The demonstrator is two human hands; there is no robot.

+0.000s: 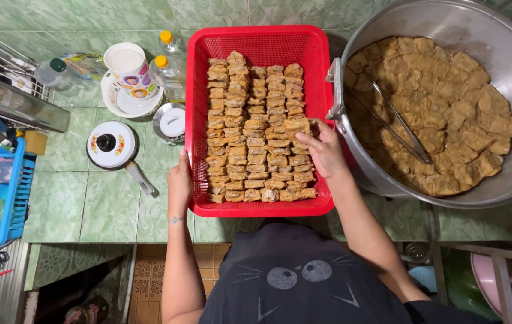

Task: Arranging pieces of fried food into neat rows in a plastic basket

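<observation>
1. We judge the step in hand to be setting one more fried piece into the packed rows. To do it well, we would lower it flat and in line with its neighbours, seat it without crushing the crust, and let go only once it sits level.
2. Our right hand (323, 147) is partly closed: the fingertips pinch a fried piece (296, 126) at the right side of the rows, about halfway down the basket. The piece sits a little above the rest, touching the pieces beneath it.
3. Our left hand (179, 183) is curled around the left wall of the red basket (197, 90), near its lower corner, steadying it. It holds nothing else.
4. The basket lies on the green tiled counter (106, 204), with golden-brown pieces in four tight columns that fill the middle of its floor. The red mesh shows bare along the left side and at the top.
5. Just to the right, touching the basket's edge, stands a big metal pot (508, 42) full of loose fried pieces. Metal tongs (400, 123) lie across them, near our right hand.
6. To the left of the basket, well apart from our hands, we see a small pan with a white lid (112, 144), a white cup (128, 66) on saucers, two clear bottles with yellow caps (169, 69), and a blue crate (13, 198) at the counter's edge.
</observation>
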